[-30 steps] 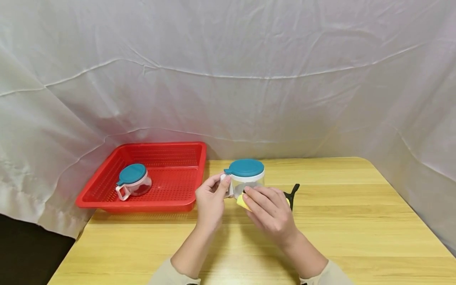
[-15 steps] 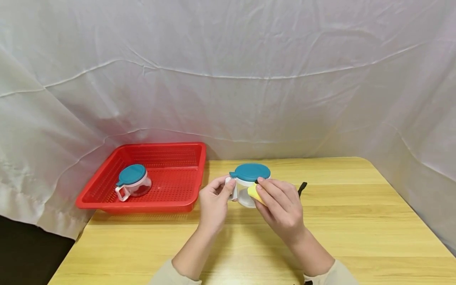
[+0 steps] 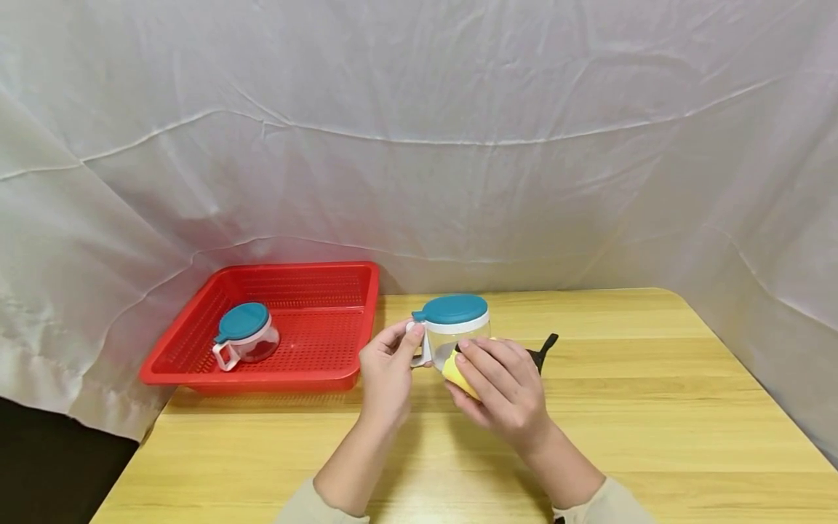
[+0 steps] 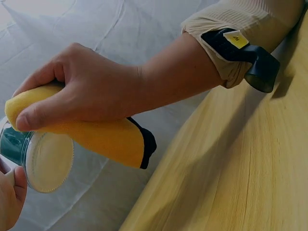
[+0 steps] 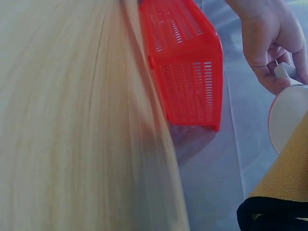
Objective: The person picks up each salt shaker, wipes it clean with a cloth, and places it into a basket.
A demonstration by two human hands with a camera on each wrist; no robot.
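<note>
My left hand (image 3: 388,371) pinches the white handle of a clear seasoning jar (image 3: 455,311) with a blue lid, held up over the table in the head view. A yellow cloth (image 3: 458,377) with black edging is gripped in my right hand (image 3: 509,393) and lies against the jar's near right side. In the left wrist view the cloth (image 4: 108,144) is bunched under the right thumb and overlaps the jar's wall, and the jar's round base (image 4: 49,161) shows. The right wrist view shows the left fingers (image 5: 275,79) on the handle; the right hand is out of that view.
A red perforated basket (image 3: 314,378) stands at the table's left back. Inside it sits a second jar (image 3: 244,320), blue-lidded with a white handle, leaning to one side. Pale fabric (image 3: 458,196) hangs behind the wooden table (image 3: 655,407).
The right hand and cloth went up and right along the jar, then came back down and left. The jar shifted slightly right and back, its handle still held by the left hand.
</note>
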